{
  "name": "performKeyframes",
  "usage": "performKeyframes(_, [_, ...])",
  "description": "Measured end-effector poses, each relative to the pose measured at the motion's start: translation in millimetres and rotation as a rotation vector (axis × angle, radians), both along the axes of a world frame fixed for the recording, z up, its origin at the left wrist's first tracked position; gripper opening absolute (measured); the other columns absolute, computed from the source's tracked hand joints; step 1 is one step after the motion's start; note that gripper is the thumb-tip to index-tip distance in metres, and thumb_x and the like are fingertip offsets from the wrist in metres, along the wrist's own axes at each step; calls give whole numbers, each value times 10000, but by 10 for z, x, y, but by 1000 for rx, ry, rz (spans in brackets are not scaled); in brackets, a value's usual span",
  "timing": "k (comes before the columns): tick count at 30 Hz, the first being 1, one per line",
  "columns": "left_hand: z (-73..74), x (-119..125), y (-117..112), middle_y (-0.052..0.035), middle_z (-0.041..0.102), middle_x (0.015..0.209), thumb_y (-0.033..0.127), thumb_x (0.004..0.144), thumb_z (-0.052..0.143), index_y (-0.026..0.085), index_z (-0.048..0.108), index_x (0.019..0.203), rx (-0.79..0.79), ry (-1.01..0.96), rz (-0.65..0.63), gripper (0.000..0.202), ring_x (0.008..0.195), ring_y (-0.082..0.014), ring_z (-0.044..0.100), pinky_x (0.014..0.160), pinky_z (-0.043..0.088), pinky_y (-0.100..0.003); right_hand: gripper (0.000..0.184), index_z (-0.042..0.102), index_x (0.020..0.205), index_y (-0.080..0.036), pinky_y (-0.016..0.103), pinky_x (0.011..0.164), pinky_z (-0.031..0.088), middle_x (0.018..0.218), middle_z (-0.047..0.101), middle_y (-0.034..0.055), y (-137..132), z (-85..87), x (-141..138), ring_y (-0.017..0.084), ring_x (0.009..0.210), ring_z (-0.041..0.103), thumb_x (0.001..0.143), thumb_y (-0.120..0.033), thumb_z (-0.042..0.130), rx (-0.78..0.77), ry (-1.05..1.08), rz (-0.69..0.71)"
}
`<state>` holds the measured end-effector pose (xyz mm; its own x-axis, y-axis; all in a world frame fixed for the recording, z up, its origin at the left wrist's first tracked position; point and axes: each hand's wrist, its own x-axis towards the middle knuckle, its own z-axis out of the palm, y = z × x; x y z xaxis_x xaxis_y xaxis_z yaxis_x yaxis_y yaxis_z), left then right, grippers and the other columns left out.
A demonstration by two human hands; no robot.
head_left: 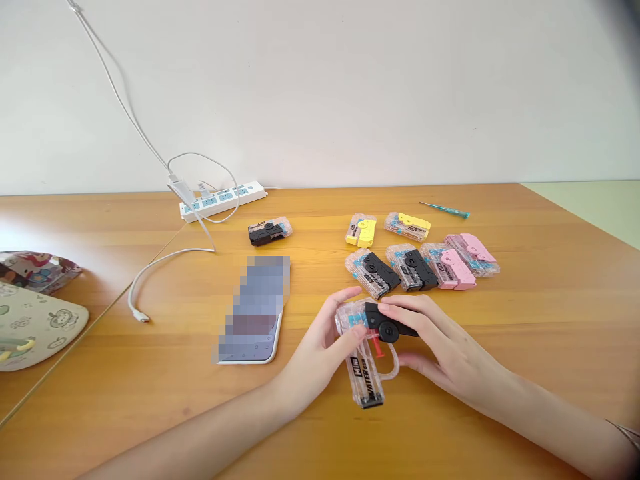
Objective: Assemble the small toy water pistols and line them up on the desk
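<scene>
Between my hands is a mini water gun [367,377], unfolded, with a clear body, a black front part and a red trigger. My left hand [320,340] grips the clear rear end, thumb on the near side. My right hand [450,340] is closed round the black front part, fingers on top and thumb beneath. The clear handle, printed with lettering, points down toward me. Just beyond my hands lie folded water guns: a black one [374,273], another black one [413,268], a pink one [454,270] and a second pink one [475,253].
A yellow water gun [361,231], another yellow one [407,227] and a black one [269,231] lie farther back. A teal screwdriver [445,209] is behind them. Left of my hands lies a phone [255,313]. A power strip [225,199], white cable [173,253] and patterned cap [43,327] occupy the left.
</scene>
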<state>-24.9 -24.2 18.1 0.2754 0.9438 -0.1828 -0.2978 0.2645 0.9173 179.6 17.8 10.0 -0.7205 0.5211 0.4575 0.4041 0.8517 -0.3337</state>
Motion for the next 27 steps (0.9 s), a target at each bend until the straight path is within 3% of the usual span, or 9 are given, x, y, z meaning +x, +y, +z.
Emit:
performKeyframes(6, [-17, 6, -4, -23, 615, 1035, 403, 829, 631, 239, 467, 1197, 32, 52, 15, 435, 893, -165, 600, 834, 467, -277, 422, 316, 1343, -277, 342, 918, 485, 1285, 527, 83, -37, 63, 14, 215, 1167, 523, 940, -310, 438, -454, 52, -25])
performKeyframes(9, [-58, -1, -29, -27, 597, 1035, 388, 877, 565, 246, 462, 1206, 89, 123, -19, 374, 911, -172, 576, 856, 451, -294, 358, 356, 1282, -286, 288, 705, 542, 1064, 624, 57, -57, 91, -2, 177, 850, 638, 941, -357, 437, -742, 66, -66])
performKeyframes(12, [-90, -12, -50, -33, 580, 1041, 365, 913, 502, 254, 417, 1225, 157, 206, -67, 341, 938, -180, 558, 862, 441, -306, 342, 347, 1251, -289, 244, 530, 513, 957, 606, 28, -81, 97, -30, 94, 532, 555, 937, -395, 433, -972, 113, -57])
performKeyframes(16, [-110, -21, -75, -17, 580, 903, 366, 938, 433, 257, 348, 1237, 217, 355, -154, 330, 791, -172, 572, 704, 465, -284, 345, 306, 1204, -296, 205, 440, 464, 973, 556, 20, -135, 67, -57, 50, 462, 487, 916, -395, 468, -1115, 164, -62])
performKeyframes(20, [-107, -17, -97, -9, 596, 844, 346, 949, 398, 240, 386, 1195, 279, 461, -139, 269, 738, -162, 561, 673, 445, -270, 365, 270, 1173, -311, 158, 363, 362, 1025, 552, 24, -172, 65, -55, 17, 415, 393, 905, -420, 492, -1238, 145, -43])
performKeyframes(27, [-115, -3, -117, -1, 587, 782, 366, 951, 380, 229, 426, 1129, 275, 399, -47, 229, 639, -144, 556, 594, 448, -245, 425, 227, 1290, -361, 174, 450, 380, 1148, 535, 48, -144, 99, -33, 1, 447, 426, 934, -438, 446, -1308, 139, 84])
